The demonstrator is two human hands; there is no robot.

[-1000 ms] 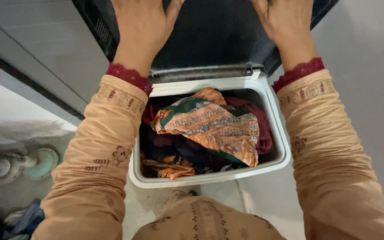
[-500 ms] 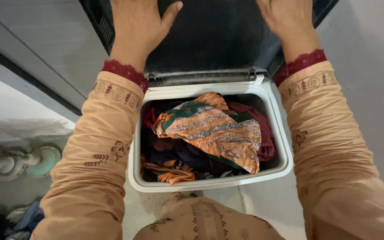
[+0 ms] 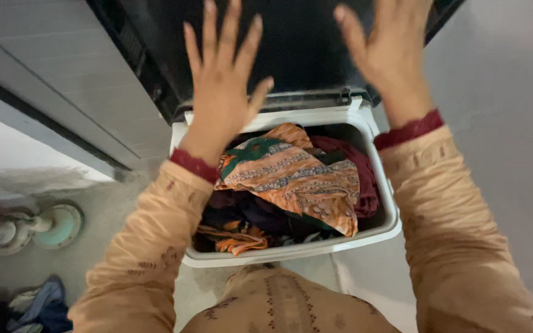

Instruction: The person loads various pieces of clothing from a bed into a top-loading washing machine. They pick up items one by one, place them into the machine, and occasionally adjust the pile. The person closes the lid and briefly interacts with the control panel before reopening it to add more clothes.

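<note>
Glossy dark lid (image 3: 291, 43), smooth white plastic tub rim (image 3: 291, 251), patterned orange cloth (image 3: 297, 182)

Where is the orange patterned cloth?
In the head view, the orange patterned cloth lies on top of the clothes inside the white washer tub, below and between both raised hands.

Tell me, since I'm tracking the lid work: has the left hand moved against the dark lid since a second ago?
Yes. The left hand has slid down the dark lid, nearer the white tub rim, fingers spread.
</note>
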